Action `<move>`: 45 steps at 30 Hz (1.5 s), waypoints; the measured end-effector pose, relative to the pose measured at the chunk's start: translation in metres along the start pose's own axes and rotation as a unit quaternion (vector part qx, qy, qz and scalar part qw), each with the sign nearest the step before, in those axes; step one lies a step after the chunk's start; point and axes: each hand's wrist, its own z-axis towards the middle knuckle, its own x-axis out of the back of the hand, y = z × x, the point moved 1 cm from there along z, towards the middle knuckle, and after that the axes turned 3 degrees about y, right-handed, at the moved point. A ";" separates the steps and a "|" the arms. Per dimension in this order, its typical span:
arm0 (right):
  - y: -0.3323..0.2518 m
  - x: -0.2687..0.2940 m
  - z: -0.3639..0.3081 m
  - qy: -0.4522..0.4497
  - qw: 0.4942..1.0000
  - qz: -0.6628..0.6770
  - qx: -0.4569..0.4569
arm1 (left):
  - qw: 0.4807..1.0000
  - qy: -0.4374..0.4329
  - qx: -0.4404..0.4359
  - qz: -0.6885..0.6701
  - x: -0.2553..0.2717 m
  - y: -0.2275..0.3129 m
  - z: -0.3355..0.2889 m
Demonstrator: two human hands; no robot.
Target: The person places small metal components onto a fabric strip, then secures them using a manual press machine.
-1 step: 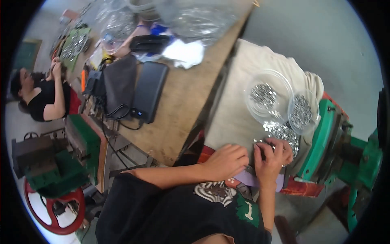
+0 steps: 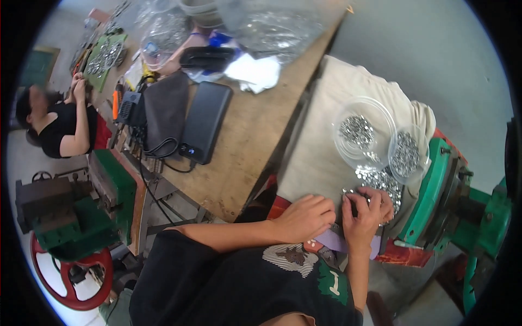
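Left hand (image 2: 304,217) rests loosely curled, palm down, on the cloth-covered bench (image 2: 321,157) at its near edge, gripping nothing visible. Right hand (image 2: 367,212) sits just beside it, fingertips pinched over a pile of small metal parts (image 2: 380,182); exact grip unclear. A purple strip (image 2: 331,239) lies under both hands. Two clear bowls (image 2: 361,130) of parts stand toward the right edge. Risk: parts spill off the edge if nudged, or fingers drift toward the green press (image 2: 435,195).

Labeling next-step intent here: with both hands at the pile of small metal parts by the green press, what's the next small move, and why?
Probably the right hand picks one piece from the loose pile of small metal parts: its fingertips already rest at the pile's edge, while the left hand lies flat on the cloth beside a purple strip.
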 end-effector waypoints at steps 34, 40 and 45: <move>-0.016 0.018 -0.062 0.005 0.997 0.067 -0.031 | 0.999 -0.018 0.024 -0.014 0.014 -0.003 -0.004; -0.012 0.018 -0.060 0.009 0.996 0.076 -0.044 | 0.999 -0.018 0.026 -0.005 0.014 0.000 -0.004; 0.003 0.024 -0.053 0.022 0.994 0.082 -0.068 | 1.000 -0.021 0.021 0.004 0.014 0.003 0.002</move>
